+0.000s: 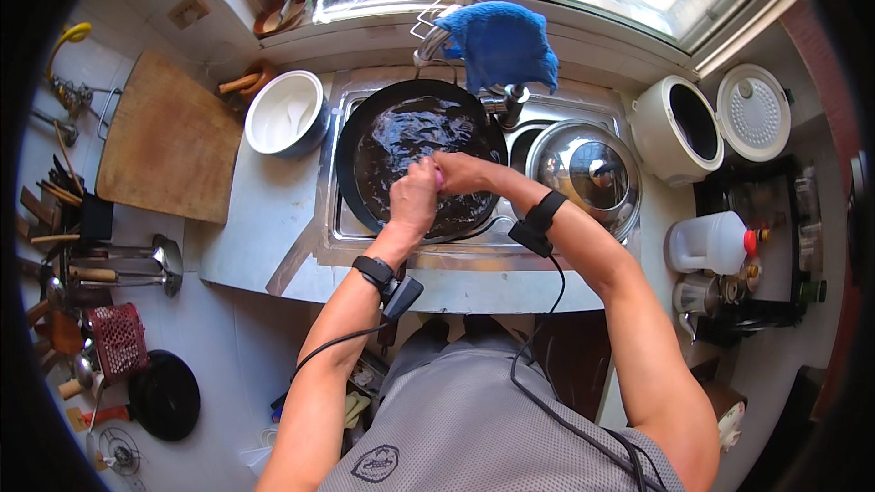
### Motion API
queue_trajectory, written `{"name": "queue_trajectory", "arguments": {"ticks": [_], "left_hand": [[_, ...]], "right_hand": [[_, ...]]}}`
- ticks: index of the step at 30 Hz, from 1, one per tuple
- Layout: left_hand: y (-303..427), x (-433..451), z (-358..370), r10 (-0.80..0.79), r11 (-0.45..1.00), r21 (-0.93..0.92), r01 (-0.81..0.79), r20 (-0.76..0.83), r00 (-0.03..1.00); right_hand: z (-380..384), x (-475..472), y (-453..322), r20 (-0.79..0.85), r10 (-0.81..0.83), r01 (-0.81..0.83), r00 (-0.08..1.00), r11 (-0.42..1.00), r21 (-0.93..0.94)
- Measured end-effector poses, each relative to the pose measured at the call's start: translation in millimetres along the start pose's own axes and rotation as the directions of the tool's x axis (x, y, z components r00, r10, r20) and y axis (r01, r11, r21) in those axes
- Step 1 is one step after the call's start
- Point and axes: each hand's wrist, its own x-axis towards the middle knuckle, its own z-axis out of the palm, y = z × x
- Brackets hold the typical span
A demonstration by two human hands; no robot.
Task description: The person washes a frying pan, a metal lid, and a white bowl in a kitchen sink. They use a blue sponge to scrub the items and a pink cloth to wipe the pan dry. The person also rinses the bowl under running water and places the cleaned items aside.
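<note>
A large black wok rests over the steel sink, with rippling, dark-looking water in it. Above the near part of this water, my left hand and my right hand are closed together. A small pink item shows between them; it may be a cloth or sponge, but my fingers hide most of it. Right of the wok lies a domed lid with a steel rim and a dark knob.
A faucet with a blue towel stands behind the wok. Left are a white-lined pot and a wooden cutting board. Right are an open rice cooker and a plastic jug. Cables hang from both wrists.
</note>
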Motion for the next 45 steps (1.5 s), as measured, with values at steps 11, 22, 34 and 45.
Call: {"name": "queue_trajectory", "arguments": {"ticks": [11, 22, 34, 45], "left_hand": [[-19, 17, -24, 0.036, 0.193, -0.454, 0.87, 0.889, 0.457], [-10, 22, -11, -0.213, 0.72, -0.41, 0.559, 0.636, 0.741], [-7, 5, -8, -0.03, 0.997, -0.068, 0.044, 0.19, 0.981], [-15, 4, 1, 0.039, 0.999, 0.024, -0.041, 0.054, 0.998]], "right_hand": [[15, -29, -13, -0.372, -0.614, 0.356, 0.696, 0.745, -0.564], [9, -8, -9, -0.328, -0.497, 0.205, 0.804, 0.748, -0.631], [17, -8, -10, -0.171, -0.061, 0.016, 0.983, 0.968, -0.252], [26, -13, -7, -0.32, -0.013, -0.017, 0.947, 0.996, -0.091]]}}
